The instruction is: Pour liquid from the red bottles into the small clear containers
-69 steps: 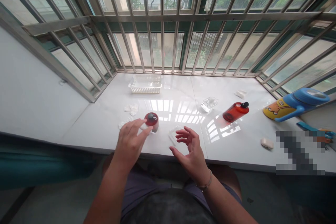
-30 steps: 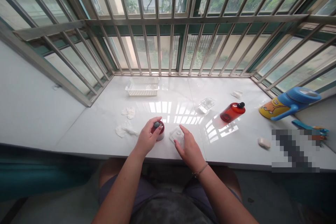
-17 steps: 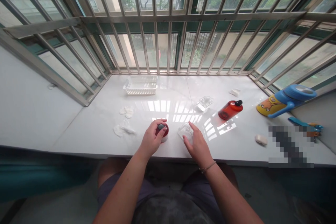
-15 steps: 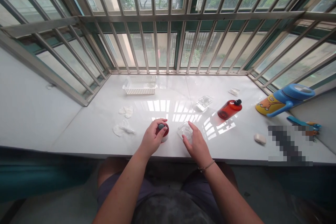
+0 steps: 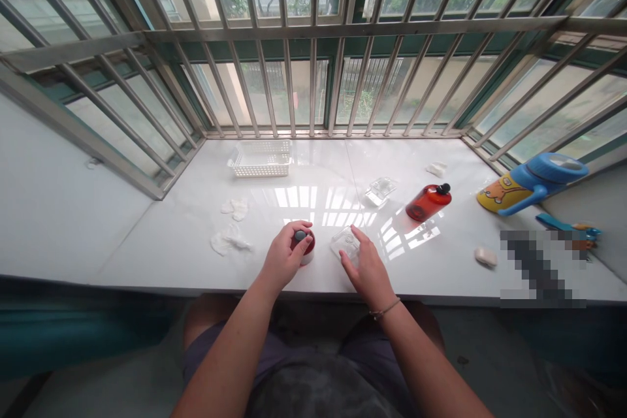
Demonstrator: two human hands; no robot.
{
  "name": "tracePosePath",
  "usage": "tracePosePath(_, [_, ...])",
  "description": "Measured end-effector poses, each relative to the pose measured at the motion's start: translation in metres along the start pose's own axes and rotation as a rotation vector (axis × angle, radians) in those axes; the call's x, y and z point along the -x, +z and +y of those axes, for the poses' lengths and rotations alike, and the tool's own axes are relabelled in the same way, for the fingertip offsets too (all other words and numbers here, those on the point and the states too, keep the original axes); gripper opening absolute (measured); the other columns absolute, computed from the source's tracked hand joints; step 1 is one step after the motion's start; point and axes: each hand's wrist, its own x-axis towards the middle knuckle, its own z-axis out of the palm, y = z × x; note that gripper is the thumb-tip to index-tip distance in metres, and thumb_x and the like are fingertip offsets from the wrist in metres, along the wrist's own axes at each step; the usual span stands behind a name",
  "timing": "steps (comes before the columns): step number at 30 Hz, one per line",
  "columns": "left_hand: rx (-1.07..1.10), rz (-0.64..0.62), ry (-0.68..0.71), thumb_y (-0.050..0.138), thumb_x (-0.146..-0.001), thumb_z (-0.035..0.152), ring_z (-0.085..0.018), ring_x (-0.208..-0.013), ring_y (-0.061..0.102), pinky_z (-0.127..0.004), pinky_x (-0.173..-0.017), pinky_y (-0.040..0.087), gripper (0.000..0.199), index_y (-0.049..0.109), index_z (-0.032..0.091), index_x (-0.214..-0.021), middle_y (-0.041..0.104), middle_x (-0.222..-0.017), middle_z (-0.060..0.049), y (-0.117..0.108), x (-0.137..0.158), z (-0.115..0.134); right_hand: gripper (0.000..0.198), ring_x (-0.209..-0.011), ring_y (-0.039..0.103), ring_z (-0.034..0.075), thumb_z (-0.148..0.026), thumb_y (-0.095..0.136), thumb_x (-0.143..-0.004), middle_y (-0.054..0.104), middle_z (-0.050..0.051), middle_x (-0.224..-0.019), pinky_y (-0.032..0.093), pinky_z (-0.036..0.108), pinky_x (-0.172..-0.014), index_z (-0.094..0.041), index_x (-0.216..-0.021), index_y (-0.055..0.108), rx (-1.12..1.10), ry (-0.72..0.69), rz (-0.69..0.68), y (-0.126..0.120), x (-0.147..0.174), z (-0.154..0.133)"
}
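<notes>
My left hand is closed around a small red bottle with a black cap and a pale label, standing near the counter's front edge. The fingers cover its left side, and the thumb lies across its front. My right hand is by a clear plastic case, thumb and forefinger spread apart over its right side; whether they touch it I cannot tell. Behind lies another clear plastic case. A larger red bottle with a black cap lies on its side to the right.
A white perforated basket stands at the back left. Crumpled white tissues lie to the left, and another tissue is at back right. A blue and yellow flask and a pale eraser-like block are on the right. Metal bars border the back.
</notes>
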Motion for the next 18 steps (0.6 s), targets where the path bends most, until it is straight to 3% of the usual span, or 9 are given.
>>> tracePosePath(3, [0.039, 0.048, -0.062, 0.069, -0.1, 0.042, -0.03, -0.125, 0.07, -0.043, -0.091, 0.065, 0.023, 0.064, 0.024, -0.112, 0.072, -0.138, -0.013, 0.005, -0.001, 0.0, 0.067, -0.147, 0.055, 0.035, -0.037, 0.06, -0.106, 0.055, 0.018, -0.159, 0.051, 0.059, -0.121, -0.021, -0.165, 0.033, -0.001, -0.001, 0.002, 0.0, 0.0, 0.0])
tracePosePath(6, [0.169, 0.118, -0.109, 0.079, -0.093, 0.039, -0.03, -0.121, 0.072, -0.045, -0.093, 0.064, 0.029, 0.058, 0.024, -0.106, 0.075, -0.132, -0.012, 0.01, -0.002, -0.003, 0.067, -0.148, 0.054, 0.035, -0.037, 0.06, -0.106, 0.054, 0.018, -0.159, 0.05, 0.06, -0.122, -0.021, -0.165, 0.033, -0.001, -0.004, 0.001, 0.0, 0.0, -0.001])
tracePosePath(10, [0.272, 0.105, -0.146, 0.09, -0.081, 0.034, -0.031, -0.123, 0.072, -0.047, -0.097, 0.063, 0.052, 0.057, 0.026, -0.12, 0.075, -0.133, -0.011, 0.009, -0.003, -0.007, 0.065, -0.149, 0.053, 0.034, -0.036, 0.06, -0.106, 0.054, 0.018, -0.159, 0.05, 0.06, -0.122, -0.021, -0.164, 0.034, -0.004, -0.009, 0.005, 0.0, 0.0, 0.0])
tracePosePath(13, [0.251, 0.066, -0.184, 0.091, -0.08, 0.037, -0.033, -0.126, 0.07, -0.045, -0.095, 0.063, 0.046, 0.062, 0.025, -0.114, 0.072, -0.139, -0.012, 0.006, -0.003, -0.008, 0.065, -0.149, 0.053, 0.034, -0.036, 0.06, -0.107, 0.054, 0.018, -0.159, 0.049, 0.06, -0.123, -0.021, -0.165, 0.034, -0.006, -0.014, 0.004, 0.0, 0.0, 0.0])
tracePosePath(16, [0.306, 0.103, -0.178, 0.092, -0.079, 0.036, -0.03, -0.122, 0.072, -0.044, -0.092, 0.064, 0.046, 0.053, 0.025, -0.101, 0.074, -0.136, -0.011, 0.007, -0.003, -0.009, 0.066, -0.149, 0.053, 0.035, -0.037, 0.06, -0.106, 0.054, 0.018, -0.16, 0.049, 0.06, -0.123, -0.022, -0.165, 0.034, -0.006, -0.017, 0.004, 0.001, 0.0, 0.001])
tracePosePath(18, [0.312, 0.12, -0.17, 0.092, -0.08, 0.035, -0.029, -0.119, 0.073, -0.044, -0.092, 0.064, 0.05, 0.051, 0.027, -0.108, 0.074, -0.136, -0.011, 0.008, -0.003, -0.01, 0.066, -0.149, 0.053, 0.035, -0.037, 0.06, -0.106, 0.054, 0.018, -0.159, 0.05, 0.061, -0.122, -0.022, -0.165, 0.034, -0.008, -0.017, 0.004, 0.001, 0.001, 0.001])
